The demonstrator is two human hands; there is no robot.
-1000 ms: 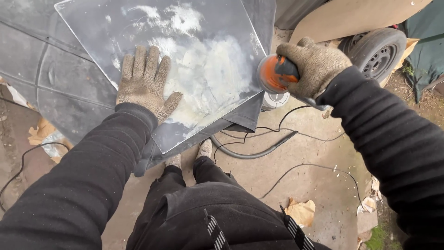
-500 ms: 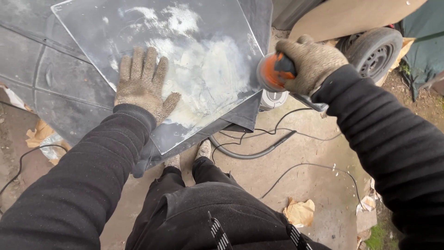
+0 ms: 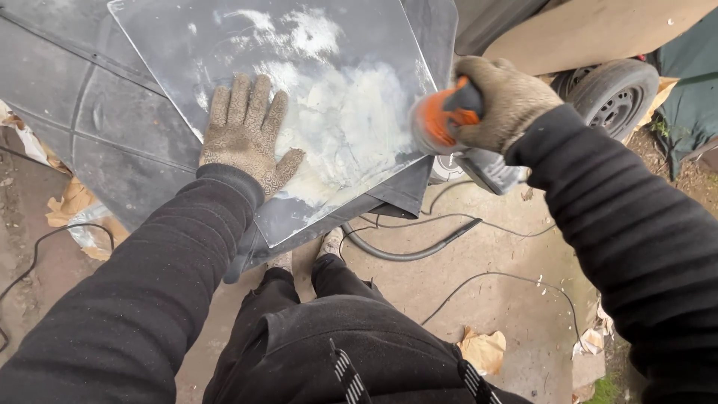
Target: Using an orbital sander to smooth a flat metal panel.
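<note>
A grey metal panel [image 3: 299, 90], its middle already sanded pale with filler dust, is pressed flat by the open left hand [image 3: 247, 135] while an orange sander [image 3: 441, 120] is gripped in the right hand [image 3: 505, 105] at the panel's right edge.

A single head-worn camera looks steeply down from the person's own height, facing forward over both arms. The grey panel [image 3: 247, 82] fills the frame from ten to one o'clock at arm's length; the person's legs sit at six o'clock, the concrete ground [image 3: 479, 307] at four, and a wheel [image 3: 615, 96] at two, farther off.
</note>
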